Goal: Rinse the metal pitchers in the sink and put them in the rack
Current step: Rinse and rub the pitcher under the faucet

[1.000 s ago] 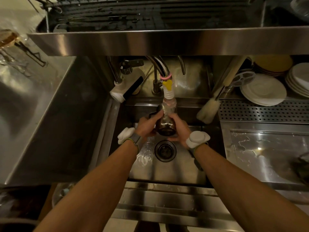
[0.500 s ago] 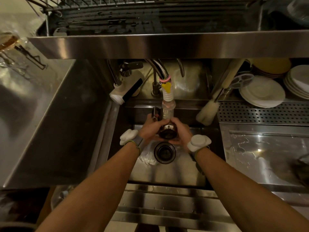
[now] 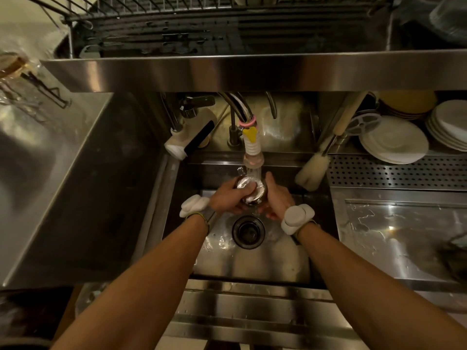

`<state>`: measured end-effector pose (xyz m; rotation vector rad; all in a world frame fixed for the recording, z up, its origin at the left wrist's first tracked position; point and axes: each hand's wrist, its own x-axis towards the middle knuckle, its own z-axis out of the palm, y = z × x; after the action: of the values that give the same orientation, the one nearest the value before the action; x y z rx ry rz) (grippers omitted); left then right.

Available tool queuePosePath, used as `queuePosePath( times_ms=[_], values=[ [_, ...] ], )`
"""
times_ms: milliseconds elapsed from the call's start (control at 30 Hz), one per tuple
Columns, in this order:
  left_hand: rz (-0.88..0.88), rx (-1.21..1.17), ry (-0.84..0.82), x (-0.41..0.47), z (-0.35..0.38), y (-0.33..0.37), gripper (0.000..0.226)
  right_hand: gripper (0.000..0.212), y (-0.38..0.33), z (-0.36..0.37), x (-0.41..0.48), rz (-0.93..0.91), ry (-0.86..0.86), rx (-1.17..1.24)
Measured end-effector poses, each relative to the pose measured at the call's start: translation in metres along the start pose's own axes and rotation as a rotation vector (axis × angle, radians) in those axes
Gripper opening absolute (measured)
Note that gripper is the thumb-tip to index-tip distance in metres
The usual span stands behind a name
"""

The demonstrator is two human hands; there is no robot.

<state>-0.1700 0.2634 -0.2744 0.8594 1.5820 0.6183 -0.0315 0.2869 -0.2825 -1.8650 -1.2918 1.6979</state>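
A small metal pitcher (image 3: 250, 190) is held over the steel sink (image 3: 252, 261), right under the running tap nozzle (image 3: 253, 157). Water streams onto it and its inside shines wet. My left hand (image 3: 228, 195) grips it from the left, with fingers over the rim. My right hand (image 3: 276, 198) cups it from the right and underneath. The dark wire rack (image 3: 202, 26) sits on the steel shelf above the sink; its visible part holds no pitcher.
The drain (image 3: 248, 231) lies just below my hands. A bottle brush (image 3: 314, 170) leans at the sink's right corner. White plates (image 3: 394, 140) stack on the perforated ledge at the right. A wet steel drainboard (image 3: 404, 231) lies right, a steel counter (image 3: 38, 160) left.
The pitcher has tipped so its opening faces more upward and now catches the water. Both hands shifted slightly around it under the tap. The view moved a little lower.
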Motion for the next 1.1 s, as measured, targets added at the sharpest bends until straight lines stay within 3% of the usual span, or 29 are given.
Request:
queuePosePath(
  times_ms=[200,300,400,533,600,733,867,1000,1100],
  values=[
    [-0.116,-0.22,0.031,0.005,0.002,0.007,0.034,0.101,0.01,0.001,0.007,-0.239,-0.055,-0.289],
    [-0.116,-0.258,0.111,0.01,0.002,0.01,0.042,0.124,0.015,0.006,0.011,-0.359,-0.005,-0.219],
    [-0.09,-0.067,0.163,0.004,-0.001,0.015,0.051,0.109,0.012,0.009,0.007,-0.419,0.086,-0.027],
    [-0.173,-0.044,0.225,0.001,-0.02,0.012,0.074,0.074,0.009,0.008,0.004,-0.517,0.086,-0.187],
    [-0.157,0.025,0.298,0.002,-0.03,0.003,0.075,0.068,0.011,0.006,0.005,-0.51,0.07,-0.248],
    [-0.079,0.164,0.389,0.004,-0.042,-0.016,0.065,0.075,0.013,0.011,0.016,-0.467,0.13,-0.178],
    [-0.037,0.209,0.387,0.006,-0.047,-0.019,0.054,0.074,0.014,0.017,0.012,-0.468,0.045,-0.232],
    [-0.004,0.213,0.358,0.005,-0.047,-0.02,0.048,0.091,0.015,0.002,0.018,-0.405,0.138,-0.147],
    [0.014,0.227,0.361,0.005,-0.045,-0.02,0.047,0.089,0.004,0.01,0.013,-0.433,0.079,-0.17]
  ],
)
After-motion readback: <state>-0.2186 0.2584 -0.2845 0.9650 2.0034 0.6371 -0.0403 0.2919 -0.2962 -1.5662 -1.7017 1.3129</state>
